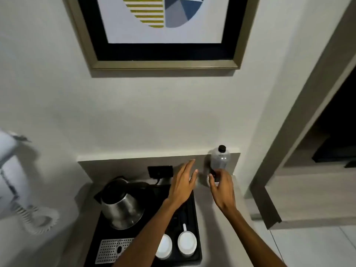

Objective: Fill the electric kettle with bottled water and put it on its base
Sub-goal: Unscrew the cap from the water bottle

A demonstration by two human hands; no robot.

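A steel electric kettle [120, 204] with a black lid and handle stands on the left of a black tray [195, 209]; its base is hidden beneath it. A clear water bottle [220, 158] with a black cap stands upright at the back right of the counter, against the low backsplash. My right hand [222, 187] is at the bottle's lower part, fingers curled beside it, and I cannot tell whether they grip it. My left hand [183, 185] hovers flat over the tray's far right corner, fingers spread, holding nothing.
Two upturned white cups [186, 243] and a perforated metal drip plate [111, 249] lie at the tray's front. A black wall socket [159, 171] with a cord sits behind the kettle. A white hairdryer [11, 170] hangs at left. A framed picture [161, 31] hangs above.
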